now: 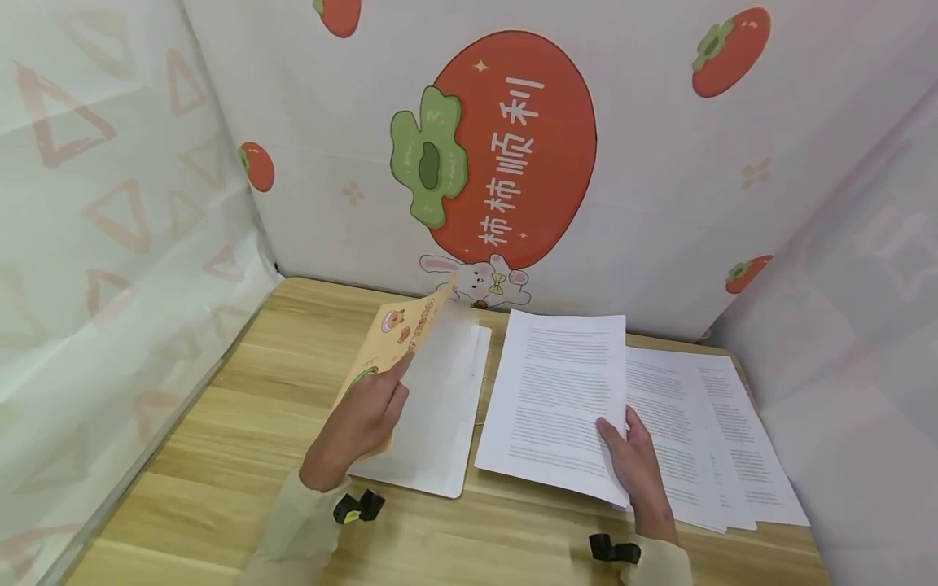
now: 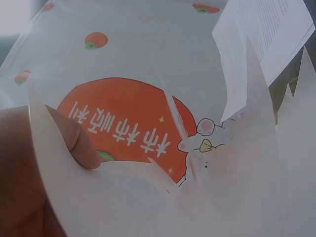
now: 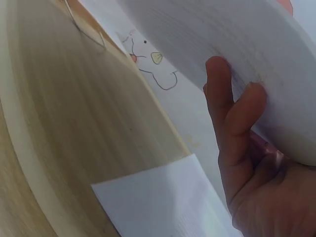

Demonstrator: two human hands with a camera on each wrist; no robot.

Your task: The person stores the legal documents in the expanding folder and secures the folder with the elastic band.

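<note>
Left hand (image 1: 362, 419) pinches the raised orange cover (image 1: 372, 348) of a folder (image 1: 438, 415), left of centre in the frame. Right hand (image 1: 636, 460) pinches printed paper (image 1: 560, 391), right of centre, thumb on top, fingers beneath. Judgement: paper light, limp, easily creased, apt to slip; grip it by opposite side edges. Cover looks thin and bendy; hold its free edge, lightly.

Head view high, wrist views close

Over the table (image 1: 242, 407), the left hand (image 1: 366, 419) holds a tilted orange cover (image 1: 392, 325) while the right hand (image 1: 637, 464) grips printed paper (image 1: 560, 399).
</note>
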